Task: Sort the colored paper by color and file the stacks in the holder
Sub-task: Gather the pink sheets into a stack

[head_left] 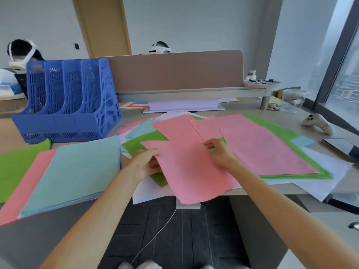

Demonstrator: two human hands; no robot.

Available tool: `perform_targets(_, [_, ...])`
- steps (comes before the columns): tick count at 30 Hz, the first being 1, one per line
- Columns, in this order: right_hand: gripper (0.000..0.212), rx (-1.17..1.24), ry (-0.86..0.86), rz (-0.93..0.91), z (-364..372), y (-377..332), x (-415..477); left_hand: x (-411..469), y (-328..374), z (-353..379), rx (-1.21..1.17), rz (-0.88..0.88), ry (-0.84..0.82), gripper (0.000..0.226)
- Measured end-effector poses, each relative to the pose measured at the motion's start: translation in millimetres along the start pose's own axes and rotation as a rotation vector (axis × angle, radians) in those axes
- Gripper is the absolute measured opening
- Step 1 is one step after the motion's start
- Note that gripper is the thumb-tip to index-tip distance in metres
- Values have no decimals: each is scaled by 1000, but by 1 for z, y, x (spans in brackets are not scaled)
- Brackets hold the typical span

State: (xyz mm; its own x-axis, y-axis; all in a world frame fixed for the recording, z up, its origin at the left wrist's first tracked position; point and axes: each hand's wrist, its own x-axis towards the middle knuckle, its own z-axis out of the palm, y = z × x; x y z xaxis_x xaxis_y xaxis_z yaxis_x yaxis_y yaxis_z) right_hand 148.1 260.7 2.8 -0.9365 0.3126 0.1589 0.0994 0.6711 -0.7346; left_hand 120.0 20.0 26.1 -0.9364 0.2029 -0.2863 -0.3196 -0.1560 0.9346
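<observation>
Sorting step, we judge: our left hand and right hand pinch pink sheet by edges, fingers curled. Next we must lift it onto pink stack at left.

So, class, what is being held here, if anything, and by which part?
A pink sheet: the left hand grips its left edge, the right hand pinches its far edge.

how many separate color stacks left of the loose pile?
3: green stack at the far left edge, pink stack overlapping it, light blue stack on top, nearest the loose pile. Another stack could be hidden underneath.
</observation>
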Motion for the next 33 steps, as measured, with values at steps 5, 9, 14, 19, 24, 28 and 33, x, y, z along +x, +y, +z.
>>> perform_targets(5, [36,-221,195,34,-19,17,17,21,-2,8,180,135,37,25])
perform_targets(9, [68,-625,34,265,-26,46,31,49,5,10,273,243,68,31])
perform_targets(14, [36,-729,144,107,-25,36,36,78,5,16,307,272,150,27])
perform_targets(19, [26,-866,153,34,-37,17,41,89,9,23,230,249,137,19])
perform_targets(24, [22,-526,164,-17,-30,-15,51,92,17,30,259,227,92,30])
perform_targets(28, [44,-65,-267,63,10,-42,49,92,17,39,311,219,24,31])
perform_targets(33, [23,637,-217,169,13,-34,59,94,13,46,358,213,-38,30])
